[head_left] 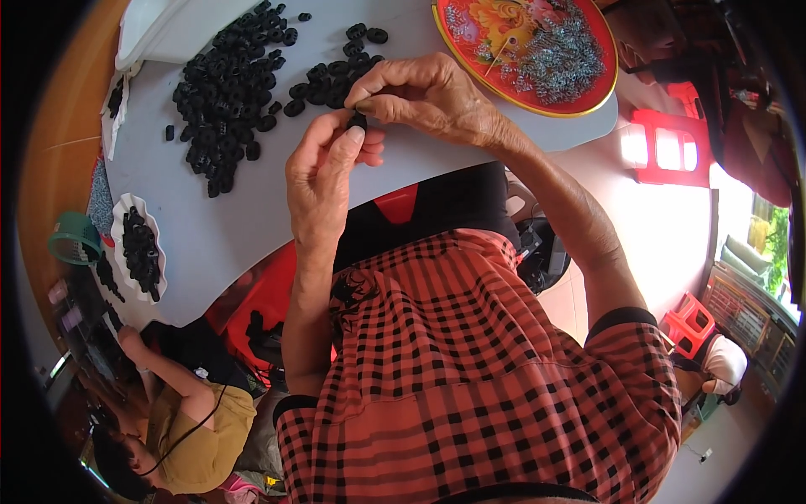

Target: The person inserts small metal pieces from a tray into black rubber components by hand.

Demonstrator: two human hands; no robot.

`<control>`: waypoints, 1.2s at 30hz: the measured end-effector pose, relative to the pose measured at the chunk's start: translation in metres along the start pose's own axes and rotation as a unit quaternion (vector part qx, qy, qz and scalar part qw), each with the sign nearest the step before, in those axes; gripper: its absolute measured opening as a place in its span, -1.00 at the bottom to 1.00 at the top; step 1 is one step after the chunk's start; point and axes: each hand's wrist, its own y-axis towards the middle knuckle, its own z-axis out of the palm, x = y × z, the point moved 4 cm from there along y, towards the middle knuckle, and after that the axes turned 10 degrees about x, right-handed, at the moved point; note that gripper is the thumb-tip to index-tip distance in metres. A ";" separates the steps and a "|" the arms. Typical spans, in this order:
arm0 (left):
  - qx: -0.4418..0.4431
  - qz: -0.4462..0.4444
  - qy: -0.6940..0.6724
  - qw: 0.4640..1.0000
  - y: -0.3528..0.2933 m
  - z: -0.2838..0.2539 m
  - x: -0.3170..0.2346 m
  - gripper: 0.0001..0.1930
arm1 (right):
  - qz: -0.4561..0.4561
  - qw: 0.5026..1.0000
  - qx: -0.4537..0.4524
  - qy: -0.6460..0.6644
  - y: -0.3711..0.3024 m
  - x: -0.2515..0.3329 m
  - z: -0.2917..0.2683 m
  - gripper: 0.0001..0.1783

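"What do you see on the pale table [227,239]?"
"At the far right is a round red tray [495,81]. Toward the left lies a big heap of black round parts [222,97]. The tray carries a pile of silvery springs [562,63]."
"And the hands?"
"The left hand [323,172] grips one small black part [358,121] over the table. The right hand [432,101] is pinched closed at its top; what it holds, I cannot tell."

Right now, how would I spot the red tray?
Find the pale table, then look up and right from the right hand. The round red tray there has a gold rim and a heap of thin silvery pieces, unlike the black pieces to its left.
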 end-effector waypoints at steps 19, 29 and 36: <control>0.020 -0.010 0.069 0.997 0.003 -0.005 -0.007 -0.77 | -0.003 0.999 0.036 0.003 0.001 0.001 -0.001 -0.85; 0.029 -0.051 0.030 0.998 0.002 -0.007 -0.003 -0.75 | -0.011 0.999 0.048 0.002 -0.002 -0.001 0.003 -0.86; -0.059 0.033 0.243 0.968 0.000 0.008 -0.016 -0.83 | -0.067 0.989 -0.017 -0.129 -0.005 0.005 0.002 -0.81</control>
